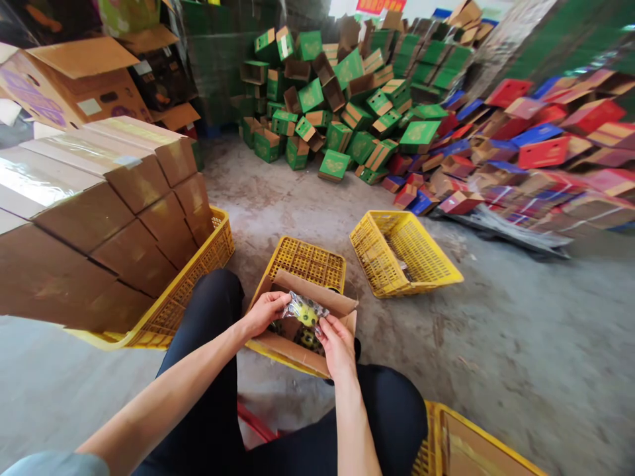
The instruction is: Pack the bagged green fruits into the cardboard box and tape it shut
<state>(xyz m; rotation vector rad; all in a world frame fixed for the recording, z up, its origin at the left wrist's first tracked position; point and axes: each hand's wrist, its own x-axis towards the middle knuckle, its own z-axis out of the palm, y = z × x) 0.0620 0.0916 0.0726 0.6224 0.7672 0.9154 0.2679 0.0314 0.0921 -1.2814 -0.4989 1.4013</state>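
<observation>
As both hands [265, 312] [339, 342] pinch its ends, the clear packet [306, 313] lies between.

The left fingers [278, 304] and right fingers [333, 328] pinch opposite ends of a clear packet [306, 313] with something yellow-green inside. Beneath the fingers, an open cardboard box [292, 352] sits on a yellow crate [308, 260]. Beyond them to the right stands a second crate [421, 254]; taped cartons [126, 228] are stacked to their left. Far past them, green boxes [333, 165] and red boxes [543, 153] lie heaped.
</observation>
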